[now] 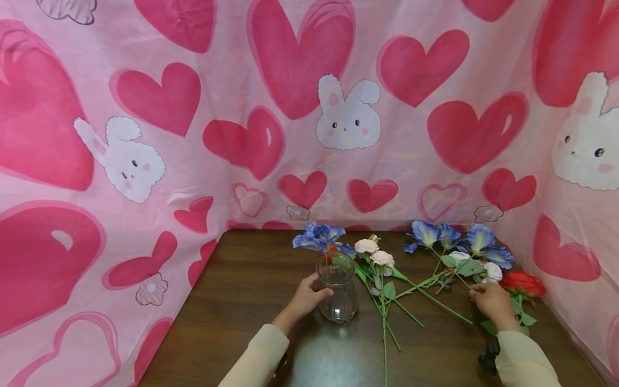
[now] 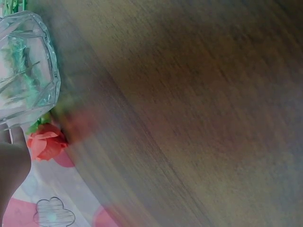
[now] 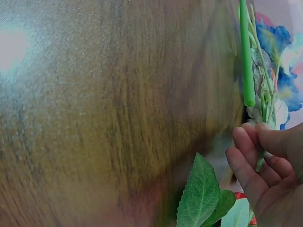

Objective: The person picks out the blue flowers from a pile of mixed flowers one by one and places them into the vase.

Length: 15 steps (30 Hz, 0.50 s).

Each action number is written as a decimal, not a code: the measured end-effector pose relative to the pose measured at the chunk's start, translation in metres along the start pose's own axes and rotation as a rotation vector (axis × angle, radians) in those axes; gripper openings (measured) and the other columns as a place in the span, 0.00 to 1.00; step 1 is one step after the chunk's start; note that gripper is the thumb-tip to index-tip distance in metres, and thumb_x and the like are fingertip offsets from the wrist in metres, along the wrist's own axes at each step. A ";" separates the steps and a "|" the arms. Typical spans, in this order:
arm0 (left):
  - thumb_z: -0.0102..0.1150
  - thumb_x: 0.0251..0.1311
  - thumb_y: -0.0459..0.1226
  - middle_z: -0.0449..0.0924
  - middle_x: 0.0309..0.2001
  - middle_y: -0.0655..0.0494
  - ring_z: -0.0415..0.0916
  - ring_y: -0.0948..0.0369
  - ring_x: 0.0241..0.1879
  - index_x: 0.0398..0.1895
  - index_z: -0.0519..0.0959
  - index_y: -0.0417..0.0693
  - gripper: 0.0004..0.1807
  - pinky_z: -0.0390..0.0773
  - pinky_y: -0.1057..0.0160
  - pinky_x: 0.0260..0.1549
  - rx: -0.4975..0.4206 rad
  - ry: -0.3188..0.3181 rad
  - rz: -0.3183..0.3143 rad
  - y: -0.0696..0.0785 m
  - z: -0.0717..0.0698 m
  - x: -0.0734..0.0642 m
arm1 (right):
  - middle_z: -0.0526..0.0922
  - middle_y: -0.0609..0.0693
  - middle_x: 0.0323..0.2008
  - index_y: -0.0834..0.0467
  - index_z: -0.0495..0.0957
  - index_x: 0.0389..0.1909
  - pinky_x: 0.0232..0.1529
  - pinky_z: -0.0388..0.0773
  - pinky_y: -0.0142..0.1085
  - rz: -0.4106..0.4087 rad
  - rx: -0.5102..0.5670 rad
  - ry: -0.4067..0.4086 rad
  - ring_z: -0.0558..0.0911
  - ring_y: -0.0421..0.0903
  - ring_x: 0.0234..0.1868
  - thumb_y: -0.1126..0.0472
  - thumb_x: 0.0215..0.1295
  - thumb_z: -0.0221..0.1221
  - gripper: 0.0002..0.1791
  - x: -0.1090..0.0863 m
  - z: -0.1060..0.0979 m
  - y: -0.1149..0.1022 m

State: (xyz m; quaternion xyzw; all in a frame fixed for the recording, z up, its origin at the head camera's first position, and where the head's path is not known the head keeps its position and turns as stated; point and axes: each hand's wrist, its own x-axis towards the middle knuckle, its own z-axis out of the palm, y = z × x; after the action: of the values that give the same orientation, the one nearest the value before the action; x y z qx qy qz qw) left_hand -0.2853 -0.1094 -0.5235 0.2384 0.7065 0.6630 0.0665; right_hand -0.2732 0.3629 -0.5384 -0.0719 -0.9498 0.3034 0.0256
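Observation:
A clear glass vase [image 1: 338,301] stands upright on the table, its wide rim facing up. My left hand [image 1: 310,294] grips its left side, thumb toward me. In the left wrist view the vase [image 2: 35,71] shows its thick faceted glass. My right hand [image 1: 494,303] pinches a thin green flower stem [image 3: 260,163] between thumb and fingers, the cut end showing past the fingertips. That stem runs up-left toward blue irises [image 1: 425,235] and white flowers [image 1: 492,272]. Close to the right hand lies a red rose [image 1: 524,283] with green leaves [image 3: 201,191].
Pale pink roses [image 1: 382,259] lie right of the vase, their long stems [image 1: 384,344] crossing other stems toward the front. Behind the vase are another blue iris [image 1: 321,237] and a red flower [image 2: 47,142]. A pink heart-and-rabbit cloth [image 1: 348,161] hangs around the wooden table [image 1: 251,279].

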 end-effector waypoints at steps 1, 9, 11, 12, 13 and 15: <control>0.62 0.61 0.30 0.74 0.53 0.25 0.71 0.33 0.53 0.63 0.67 0.26 0.29 0.77 0.66 0.44 0.000 -0.001 -0.001 0.000 0.000 0.000 | 0.85 0.59 0.27 0.74 0.80 0.39 0.31 0.72 0.47 0.001 0.005 0.000 0.80 0.62 0.34 0.67 0.63 0.57 0.13 -0.001 0.000 0.000; 0.62 0.61 0.32 0.72 0.56 0.26 0.71 0.34 0.55 0.64 0.66 0.27 0.30 0.77 0.66 0.46 0.005 -0.008 0.003 0.001 0.000 0.000 | 0.85 0.57 0.27 0.73 0.81 0.41 0.30 0.70 0.42 0.013 0.017 0.060 0.80 0.54 0.30 0.67 0.65 0.55 0.13 -0.002 0.002 0.001; 0.62 0.62 0.31 0.72 0.56 0.26 0.71 0.34 0.55 0.64 0.66 0.27 0.29 0.77 0.65 0.46 0.012 -0.007 0.004 0.001 0.000 0.000 | 0.85 0.58 0.28 0.73 0.81 0.41 0.30 0.70 0.44 0.010 0.021 0.077 0.80 0.57 0.31 0.67 0.66 0.55 0.13 -0.002 0.003 0.002; 0.62 0.62 0.31 0.72 0.56 0.27 0.70 0.34 0.55 0.64 0.66 0.27 0.29 0.77 0.65 0.46 0.014 -0.006 0.004 0.001 -0.001 0.000 | 0.85 0.58 0.28 0.73 0.81 0.41 0.31 0.71 0.44 0.008 0.023 0.086 0.80 0.58 0.32 0.67 0.66 0.55 0.13 -0.003 0.004 0.002; 0.61 0.62 0.30 0.72 0.57 0.27 0.70 0.35 0.56 0.64 0.66 0.27 0.29 0.77 0.65 0.47 0.017 -0.005 0.005 0.001 -0.001 0.000 | 0.85 0.58 0.28 0.73 0.81 0.41 0.31 0.71 0.45 0.005 0.025 0.095 0.81 0.59 0.32 0.67 0.66 0.55 0.13 -0.003 0.005 0.002; 0.61 0.62 0.30 0.71 0.57 0.27 0.70 0.35 0.56 0.64 0.66 0.27 0.29 0.77 0.65 0.47 0.018 -0.003 0.005 0.002 -0.001 0.000 | 0.85 0.58 0.28 0.73 0.81 0.41 0.31 0.71 0.45 0.000 0.027 0.111 0.81 0.59 0.33 0.67 0.66 0.55 0.12 -0.005 0.006 0.002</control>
State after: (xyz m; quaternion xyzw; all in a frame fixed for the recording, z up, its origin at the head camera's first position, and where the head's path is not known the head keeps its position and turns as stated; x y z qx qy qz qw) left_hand -0.2851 -0.1099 -0.5217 0.2417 0.7119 0.6563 0.0639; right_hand -0.2691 0.3601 -0.5443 -0.0881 -0.9428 0.3115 0.0794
